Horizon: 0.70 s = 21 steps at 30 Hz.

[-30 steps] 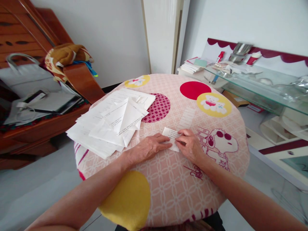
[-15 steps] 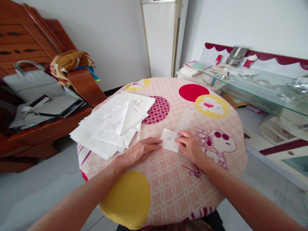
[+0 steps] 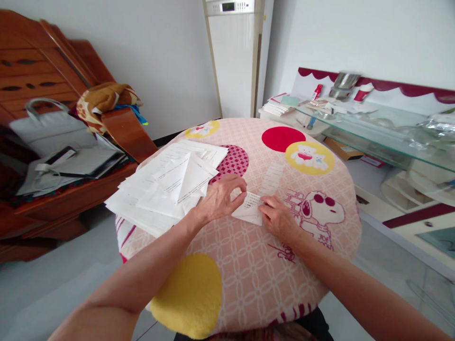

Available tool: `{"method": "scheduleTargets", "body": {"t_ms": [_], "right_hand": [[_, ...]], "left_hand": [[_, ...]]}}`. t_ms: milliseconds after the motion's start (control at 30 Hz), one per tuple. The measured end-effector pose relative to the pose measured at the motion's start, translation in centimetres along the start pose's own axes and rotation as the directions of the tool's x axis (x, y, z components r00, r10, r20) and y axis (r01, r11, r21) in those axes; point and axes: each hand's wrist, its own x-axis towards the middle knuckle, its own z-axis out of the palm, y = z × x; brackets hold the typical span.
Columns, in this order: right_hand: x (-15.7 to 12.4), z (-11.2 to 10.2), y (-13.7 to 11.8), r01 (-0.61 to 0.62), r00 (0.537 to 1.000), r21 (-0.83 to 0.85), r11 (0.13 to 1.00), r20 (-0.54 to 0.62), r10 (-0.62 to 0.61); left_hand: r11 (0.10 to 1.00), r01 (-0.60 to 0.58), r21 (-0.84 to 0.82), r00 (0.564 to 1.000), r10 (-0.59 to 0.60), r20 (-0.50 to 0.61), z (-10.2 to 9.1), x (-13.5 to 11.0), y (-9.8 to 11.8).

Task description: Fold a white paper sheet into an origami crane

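Note:
A small folded white paper (image 3: 249, 209) with printed lines lies on a round table (image 3: 249, 265) covered by a pink cartoon cloth. My left hand (image 3: 221, 198) is raised slightly, thumb and forefinger pinching the paper's far left corner. My right hand (image 3: 279, 218) rests on the cloth with its fingertips pressing down the paper's right edge. A loose pile of white printed sheets (image 3: 167, 182) lies on the table left of my left hand.
A wooden bench (image 3: 67, 189) at left holds a grey bag (image 3: 50, 128), papers and a brown blanket (image 3: 103, 97). A white tall appliance (image 3: 234, 57) stands behind the table. A glass shelf (image 3: 377, 130) with cups and small items runs along the right.
My left hand lifted off the cloth and moved up to pinch the paper's far corner. The right hand stayed on the paper's right edge. The view tilted slightly upward.

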Motion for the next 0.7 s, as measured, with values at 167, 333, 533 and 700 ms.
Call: {"method": "scheduleTargets", "body": {"t_ms": [167,333,533,700], "right_hand": [[0.1,-0.2,-0.3,-0.001,1.000,0.022,1.000,-0.019,0.001],[-0.1,-0.2,-0.1,-0.011,0.999,0.048,0.999,-0.049,0.013],[0.3,-0.1,0.1,-0.209,0.968,0.208,0.956,-0.095,0.232],[1.8,-0.7,0.1,-0.427,0.868,0.560,0.710,0.032,0.496]], "left_hand": [[0.995,-0.051,0.087,0.936,0.017,0.351,3.1,3.5,-1.1],[0.998,0.057,0.037,0.880,-0.068,0.470,4.4,5.0,-1.7],[0.945,0.312,-0.100,0.802,-0.205,0.561,3.6,5.0,-2.2],[0.717,0.573,-0.396,0.817,-0.467,0.337,3.3,2.7,-1.4]]}}
